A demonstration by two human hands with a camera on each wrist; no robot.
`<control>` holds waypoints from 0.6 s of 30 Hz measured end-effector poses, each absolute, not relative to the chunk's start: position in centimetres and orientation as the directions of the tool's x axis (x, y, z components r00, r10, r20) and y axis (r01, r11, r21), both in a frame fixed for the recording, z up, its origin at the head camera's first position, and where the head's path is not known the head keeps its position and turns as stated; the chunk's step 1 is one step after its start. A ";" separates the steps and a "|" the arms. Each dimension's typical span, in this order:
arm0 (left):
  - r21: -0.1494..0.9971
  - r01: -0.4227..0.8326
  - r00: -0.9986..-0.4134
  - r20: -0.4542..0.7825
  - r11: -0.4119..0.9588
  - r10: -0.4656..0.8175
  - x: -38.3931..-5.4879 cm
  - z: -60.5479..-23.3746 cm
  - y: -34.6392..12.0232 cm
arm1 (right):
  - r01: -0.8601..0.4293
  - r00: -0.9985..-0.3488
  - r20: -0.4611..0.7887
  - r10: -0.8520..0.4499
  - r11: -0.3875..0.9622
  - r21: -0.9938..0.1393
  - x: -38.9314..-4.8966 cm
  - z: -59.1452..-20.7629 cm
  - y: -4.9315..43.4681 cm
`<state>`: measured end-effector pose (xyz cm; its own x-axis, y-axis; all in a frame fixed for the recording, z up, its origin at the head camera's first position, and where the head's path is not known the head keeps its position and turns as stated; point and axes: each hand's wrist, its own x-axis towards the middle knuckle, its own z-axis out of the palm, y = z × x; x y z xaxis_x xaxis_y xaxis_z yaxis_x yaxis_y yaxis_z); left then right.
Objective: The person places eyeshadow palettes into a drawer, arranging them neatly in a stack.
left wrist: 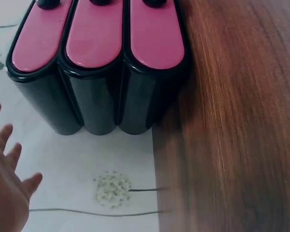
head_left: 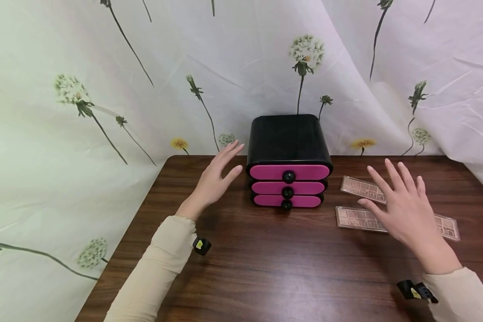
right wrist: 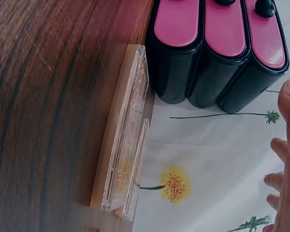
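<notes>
A small black drawer box [head_left: 287, 136] with three pink drawer fronts [head_left: 269, 172] and round black knobs stands between my hands in the head view. To its left my left hand [head_left: 215, 179] hovers with fingers extended, holding nothing. Clear flat cases that look like makeup palettes lie on the right: one farther back [head_left: 358, 187], one nearer [head_left: 358, 218], and the end of another [head_left: 446, 226] showing past my right hand [head_left: 408, 214]. That hand is spread above them, hiding parts of them, and holds nothing. All three drawers look closed.
The brown wooden table [head_left: 265, 268] reaches back to a white cloth [head_left: 241, 67] printed with dandelions, which hangs behind the drawer box and along the left side. Black straps with small devices [head_left: 202, 246] sit at both wrists.
</notes>
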<state>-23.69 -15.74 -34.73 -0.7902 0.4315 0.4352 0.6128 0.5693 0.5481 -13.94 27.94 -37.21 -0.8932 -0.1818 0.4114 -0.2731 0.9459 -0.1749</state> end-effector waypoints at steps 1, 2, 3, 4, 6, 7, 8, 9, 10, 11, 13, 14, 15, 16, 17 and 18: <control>0.568 0.612 -0.791 0.432 0.551 0.433 -24.0 -34.9 -15.6 | -0.275 -0.891 0.415 -0.183 0.945 -0.174 -13.9 -37.2 27.9; 0.585 0.612 -0.790 0.432 0.531 0.435 -24.2 -35.0 -15.4 | -0.277 -0.889 0.419 -0.184 0.945 -0.173 -14.0 -37.2 27.9; 0.602 0.614 -0.788 0.434 0.511 0.436 -24.4 -35.0 -15.2 | -0.279 -0.887 0.423 -0.186 0.945 -0.171 -14.0 -37.2 27.9; 0.616 0.616 -0.786 0.437 0.491 0.438 -24.6 -35.1 -15.1 | -0.281 -0.885 0.426 -0.188 0.945 -0.169 -14.0 -37.3 27.8; 0.640 0.620 -0.780 0.444 0.454 0.441 -25.0 -35.3 -14.8 | -0.286 -0.881 0.432 -0.192 0.944 -0.162 -14.0 -37.3 27.7; 0.646 0.624 -0.776 0.449 0.439 0.442 -25.1 -35.4 -14.6 | -0.287 -0.880 0.435 -0.194 0.945 -0.160 -14.1 -37.3 27.7; 0.654 0.627 -0.773 0.454 0.424 0.443 -25.2 -35.4 -14.4 | -0.288 -0.879 0.436 -0.195 0.945 -0.157 -14.1 -37.3 27.7; 0.659 0.630 -0.770 0.459 0.411 0.442 -25.3 -35.5 -14.2 | -0.289 -0.878 0.438 -0.196 0.945 -0.156 -14.1 -37.3 27.6; 0.663 0.633 -0.767 0.465 0.401 0.442 -25.4 -35.5 -14.0 | -0.291 -0.876 0.439 -0.199 0.944 -0.153 -14.1 -37.3 27.6; 0.669 0.635 -0.764 0.470 0.386 0.442 -25.5 -35.6 -13.8 | -0.292 -0.875 0.440 -0.200 0.944 -0.152 -14.1 -37.3 27.5; 0.674 0.641 -0.757 0.479 0.367 0.444 -25.8 -35.7 -13.5 | -0.295 -0.874 0.442 -0.202 0.943 -0.151 -14.2 -37.3 27.4; 0.679 0.641 -0.756 0.481 0.357 0.444 -25.9 -35.7 -13.3 | -0.297 -0.873 0.442 -0.204 0.943 -0.151 -14.2 -37.2 27.4; 0.682 0.643 -0.754 0.486 0.348 0.442 -26.0 -35.8 -13.1 | -0.299 -0.873 0.442 -0.206 0.942 -0.153 -14.2 -37.2 27.3; 0.685 0.644 -0.754 0.489 0.341 0.439 -26.1 -35.8 -12.9 | -0.302 -0.873 0.442 -0.207 0.941 -0.154 -14.2 -37.2 27.2; 0.688 0.645 -0.752 0.493 0.333 0.437 -26.2 -35.8 -12.8 | -0.302 -0.874 0.439 -0.207 0.940 -0.160 -14.2 -37.1 27.1; 0.690 0.645 -0.752 0.498 0.327 0.433 -26.4 -35.9 -12.6 | -0.304 -0.875 0.437 -0.206 0.938 -0.166 -14.1 -37.0 27.0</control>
<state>-26.37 -12.63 -35.89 -0.7516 0.4330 0.4975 0.6454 0.3270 0.6903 -14.13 26.98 -37.04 -0.8754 -0.2060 0.4373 -0.3037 0.9382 -0.1660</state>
